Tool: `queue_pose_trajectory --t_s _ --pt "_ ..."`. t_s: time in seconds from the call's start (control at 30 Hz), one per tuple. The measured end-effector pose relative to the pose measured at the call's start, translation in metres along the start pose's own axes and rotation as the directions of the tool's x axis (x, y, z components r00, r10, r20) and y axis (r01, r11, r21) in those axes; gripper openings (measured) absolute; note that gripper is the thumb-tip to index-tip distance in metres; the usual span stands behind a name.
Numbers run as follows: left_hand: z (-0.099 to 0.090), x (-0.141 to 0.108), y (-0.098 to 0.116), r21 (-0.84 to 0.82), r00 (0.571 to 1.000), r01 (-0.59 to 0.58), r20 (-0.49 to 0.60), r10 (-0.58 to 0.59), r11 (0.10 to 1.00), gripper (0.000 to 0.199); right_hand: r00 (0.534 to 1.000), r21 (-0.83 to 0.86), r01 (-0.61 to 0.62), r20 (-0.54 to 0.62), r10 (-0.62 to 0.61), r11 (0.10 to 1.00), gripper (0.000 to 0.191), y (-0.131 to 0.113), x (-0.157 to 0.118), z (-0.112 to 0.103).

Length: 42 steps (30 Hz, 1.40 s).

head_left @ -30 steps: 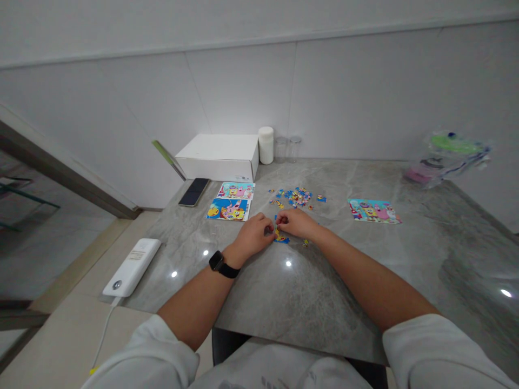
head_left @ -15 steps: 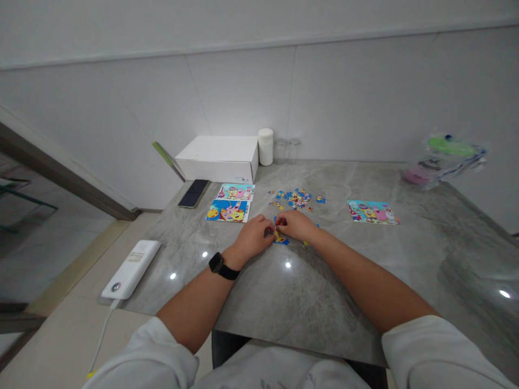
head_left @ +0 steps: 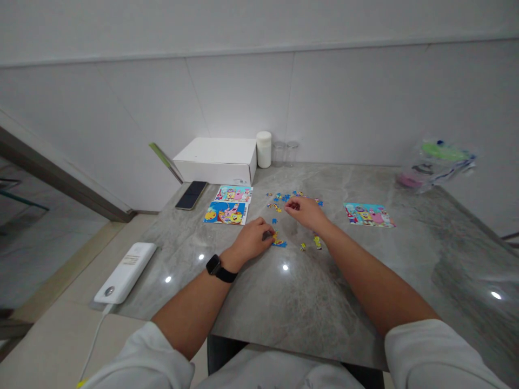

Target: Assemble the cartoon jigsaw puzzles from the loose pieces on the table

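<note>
My left hand [head_left: 256,237] rests on the table with its fingers curled at a small joined patch of yellow and blue puzzle pieces [head_left: 279,243]; the fingertips touch its left edge. My right hand [head_left: 305,212] is bent over the near side of the loose puzzle pile [head_left: 287,198], thumb and fingers together, and whatever is between them is too small to make out. A single blue piece [head_left: 274,221] lies between the hands. Yellow pieces [head_left: 317,242] lie under my right wrist, with another small one [head_left: 303,247] to their left.
Picture cards [head_left: 227,212] lie left of the pile, another card [head_left: 370,215] right. Behind stand a white box [head_left: 217,159], a white bottle [head_left: 264,150] and two clear glasses [head_left: 291,154]. A phone [head_left: 192,195], power bank [head_left: 126,273] and plastic bag [head_left: 433,165] sit toward the sides.
My right hand has left the joined patch and moved up and right to the loose pile, uncovering pieces between the hands. My left hand stays by the patch. The view has shifted slightly.
</note>
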<state>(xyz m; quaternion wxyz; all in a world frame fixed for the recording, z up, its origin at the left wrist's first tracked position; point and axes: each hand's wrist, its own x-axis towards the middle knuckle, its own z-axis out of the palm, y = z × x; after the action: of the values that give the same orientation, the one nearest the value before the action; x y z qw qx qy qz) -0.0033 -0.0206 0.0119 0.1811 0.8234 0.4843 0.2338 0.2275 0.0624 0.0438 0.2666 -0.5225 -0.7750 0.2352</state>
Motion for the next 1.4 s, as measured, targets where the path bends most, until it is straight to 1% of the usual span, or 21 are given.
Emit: queue_pose_trajectory --t_s 0.07,0.13,0.2,0.27,0.4,0.57,0.67,0.77,0.83,0.97,1.1,1.2,1.3,1.4 --pt "0.0 0.001 0.0 0.009 1.0 -0.006 0.003 0.006 1.0 0.014 0.992 0.042 -0.033 -0.118 0.038 0.999 0.011 0.002 0.002 -0.006" --pt "-0.001 0.001 0.0 0.015 1.0 -0.012 0.009 0.011 1.0 0.015 0.97 0.103 -0.049 -0.232 0.072 0.994 0.014 0.004 0.004 -0.013" --pt "-0.001 0.002 0.001 0.009 1.0 -0.01 0.009 0.01 1.0 0.014 0.946 0.162 -0.042 -0.312 0.092 0.986 0.017 0.007 0.005 -0.019" --pt "-0.001 0.002 0.001 -0.008 1.0 -0.002 -0.006 0.002 1.0 0.014 0.924 0.209 -0.038 -0.366 0.114 0.977 0.02 0.01 0.007 -0.024" --pt "-0.001 0.003 0.001 -0.054 0.995 0.014 -0.094 -0.019 0.998 0.012 0.896 0.252 -0.043 -0.418 0.149 0.967 0.023 0.015 0.009 -0.028" --pt "0.0 0.007 -0.002 -0.108 0.973 0.036 -0.223 -0.059 0.993 0.014 0.9 0.244 -0.048 -0.409 0.148 0.969 0.023 0.022 0.012 -0.025" --pt "0.003 0.011 -0.005 -0.143 0.95 0.053 -0.297 -0.094 0.988 0.013 0.899 0.183 -0.04 -0.423 0.115 0.982 0.021 0.028 0.012 -0.023" --pt "0.006 0.015 -0.008 -0.177 0.929 0.076 -0.344 -0.134 0.981 0.014 0.884 0.052 0.002 -0.467 0.022 0.999 0.019 0.036 0.013 -0.02" --pt "0.007 0.017 -0.01 -0.196 0.918 0.079 -0.369 -0.148 0.977 0.016 0.897 -0.025 0.012 -0.441 -0.022 1.0 0.019 0.041 0.014 -0.016" --pt "0.005 0.019 -0.014 -0.235 0.897 0.075 -0.409 -0.168 0.969 0.018 0.94 -0.13 0.008 -0.338 -0.052 0.992 0.02 0.051 0.015 -0.008" --pt "0.002 0.02 -0.016 -0.291 0.878 0.092 -0.428 -0.216 0.952 0.019 0.948 -0.212 0.028 -0.304 -0.093 0.977 0.022 0.061 0.016 -0.003" --pt "0.003 0.022 -0.016 -0.326 0.87 0.094 -0.432 -0.237 0.941 0.02 0.952 -0.241 0.052 -0.282 -0.121 0.969 0.022 0.063 0.014 0.0" --pt "0.007 0.025 -0.016 -0.362 0.861 0.096 -0.437 -0.259 0.927 0.022 0.968 -0.285 0.08 -0.207 -0.143 0.955 0.02 0.061 0.012 0.003" --pt "0.012 0.027 -0.015 -0.415 0.835 0.106 -0.457 -0.308 0.904 0.031 0.978 -0.338 0.106 -0.132 -0.159 0.935 0.02 0.059 0.012 0.005"
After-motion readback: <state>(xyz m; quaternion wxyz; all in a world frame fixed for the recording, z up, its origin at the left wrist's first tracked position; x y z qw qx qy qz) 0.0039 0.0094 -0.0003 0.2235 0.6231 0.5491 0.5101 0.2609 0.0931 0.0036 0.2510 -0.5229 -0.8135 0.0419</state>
